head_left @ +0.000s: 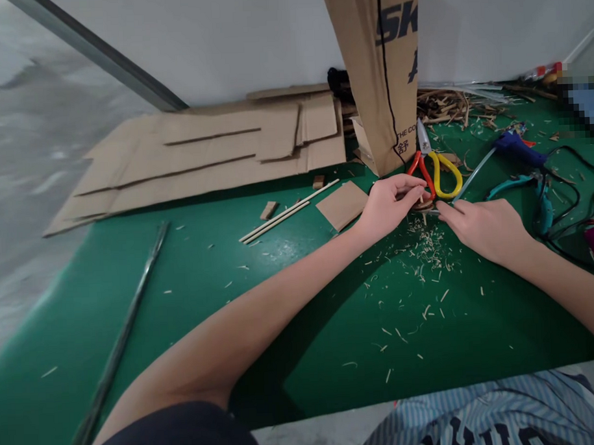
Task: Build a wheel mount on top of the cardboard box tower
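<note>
My left hand point(391, 203) is closed in a pinch on a small brown piece point(423, 206), partly hidden by the fingers. Facing it, my right hand point(485, 227) has its fingers closed around a thin grey blade-like tool point(431, 211), most of it covered by the hand. The tool's tip meets or nearly meets the brown piece. Pale shavings point(427, 247) lie scattered below both hands. Just behind the fingers are scissors point(434, 169) with one red and one yellow handle. A square of cardboard point(342, 206) lies beside my left wrist.
Thin wooden sticks point(289, 213) and flat cardboard sheets point(202, 154) are to the left. A tall cardboard piece point(389, 83) stands at the back. A blue glue gun point(518, 148), teal pliers point(544, 204) and a black cable point(572, 154) occupy the right of the green table point(321, 351).
</note>
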`<move>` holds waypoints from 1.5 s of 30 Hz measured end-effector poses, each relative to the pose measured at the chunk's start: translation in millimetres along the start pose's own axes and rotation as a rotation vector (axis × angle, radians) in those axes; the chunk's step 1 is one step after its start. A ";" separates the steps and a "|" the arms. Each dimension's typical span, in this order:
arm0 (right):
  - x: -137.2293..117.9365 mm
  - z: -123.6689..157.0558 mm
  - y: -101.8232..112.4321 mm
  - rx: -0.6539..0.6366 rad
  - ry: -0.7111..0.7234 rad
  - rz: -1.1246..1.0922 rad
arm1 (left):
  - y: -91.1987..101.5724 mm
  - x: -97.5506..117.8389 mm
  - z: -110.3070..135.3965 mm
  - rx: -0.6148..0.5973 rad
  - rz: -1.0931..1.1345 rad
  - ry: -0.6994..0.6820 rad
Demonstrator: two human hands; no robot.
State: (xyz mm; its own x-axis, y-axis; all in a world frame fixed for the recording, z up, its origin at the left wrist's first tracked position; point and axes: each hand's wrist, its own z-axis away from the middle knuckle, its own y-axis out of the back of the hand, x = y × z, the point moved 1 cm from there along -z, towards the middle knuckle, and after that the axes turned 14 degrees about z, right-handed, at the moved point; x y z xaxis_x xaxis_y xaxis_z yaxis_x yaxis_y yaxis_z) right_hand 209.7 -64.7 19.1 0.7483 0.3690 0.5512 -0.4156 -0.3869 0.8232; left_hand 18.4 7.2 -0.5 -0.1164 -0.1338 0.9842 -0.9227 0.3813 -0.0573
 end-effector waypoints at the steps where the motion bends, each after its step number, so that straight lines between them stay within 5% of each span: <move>1: -0.3 -1.3 -0.7 -0.006 0.000 -0.001 | 0.0 -0.3 -0.1 -0.003 -0.007 0.001; 12: -6.0 3.0 16.0 -0.141 0.146 0.011 | -0.7 -1.4 1.8 -0.006 -0.016 -0.006; 23: 0.4 3.3 12.3 -0.045 0.040 0.078 | -0.7 5.1 2.5 -0.028 -0.043 -0.002; 45: -1.4 7.8 7.4 -0.132 0.105 -0.033 | 0.1 3.0 0.8 -0.022 0.020 0.047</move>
State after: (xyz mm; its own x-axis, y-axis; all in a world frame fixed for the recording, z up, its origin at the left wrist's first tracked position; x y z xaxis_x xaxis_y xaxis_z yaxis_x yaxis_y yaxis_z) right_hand 209.6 -74.7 23.4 0.7077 0.4685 0.5289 -0.4608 -0.2614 0.8481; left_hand 17.7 6.1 2.4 -0.1166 -0.0836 0.9897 -0.9120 0.4035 -0.0733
